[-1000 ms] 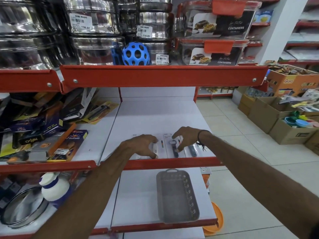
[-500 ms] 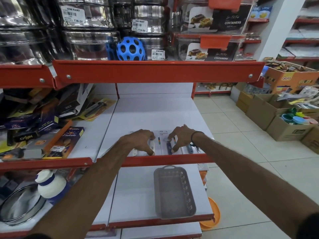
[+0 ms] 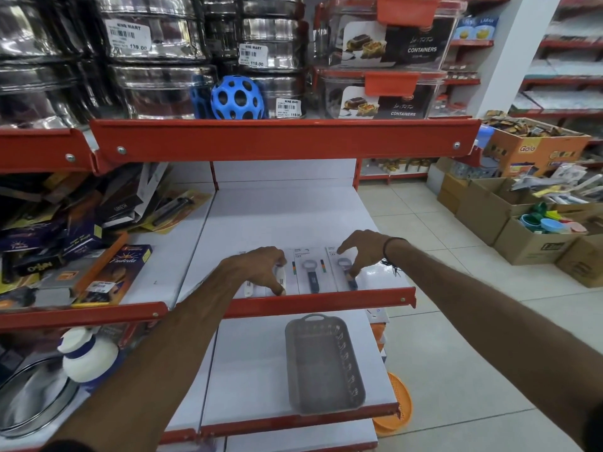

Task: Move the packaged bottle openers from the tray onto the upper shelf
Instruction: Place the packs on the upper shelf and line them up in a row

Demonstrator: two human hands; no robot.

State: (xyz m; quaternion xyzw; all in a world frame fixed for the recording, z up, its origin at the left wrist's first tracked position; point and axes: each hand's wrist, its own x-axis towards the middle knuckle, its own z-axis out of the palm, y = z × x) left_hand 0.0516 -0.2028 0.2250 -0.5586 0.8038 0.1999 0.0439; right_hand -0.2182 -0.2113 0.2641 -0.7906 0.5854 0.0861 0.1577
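Observation:
Several packaged bottle openers lie flat in a row near the front edge of the white upper shelf (image 3: 287, 216). A blue-handled opener package (image 3: 310, 272) lies uncovered in the middle. My left hand (image 3: 257, 269) rests fingers-down on the white opener packages (image 3: 249, 288) at the left of the row. Over the rightmost blue opener package (image 3: 350, 282) my right hand (image 3: 362, 251) is spread, with its fingertips touching the card. The grey plastic tray (image 3: 323, 363) sits on the shelf below and looks empty.
Boxed goods are piled on the shelf section to the left (image 3: 81, 243). Steel tins (image 3: 153, 37), a blue holed ball (image 3: 236, 97) and container boxes fill the shelf above. A white jar (image 3: 88, 353) stands lower left. Cardboard boxes (image 3: 509, 223) line the floor at right.
My right hand has slid right, from the middle package to the rightmost one, uncovering the middle opener. My left hand stays on the left packages. The camera has moved slightly.

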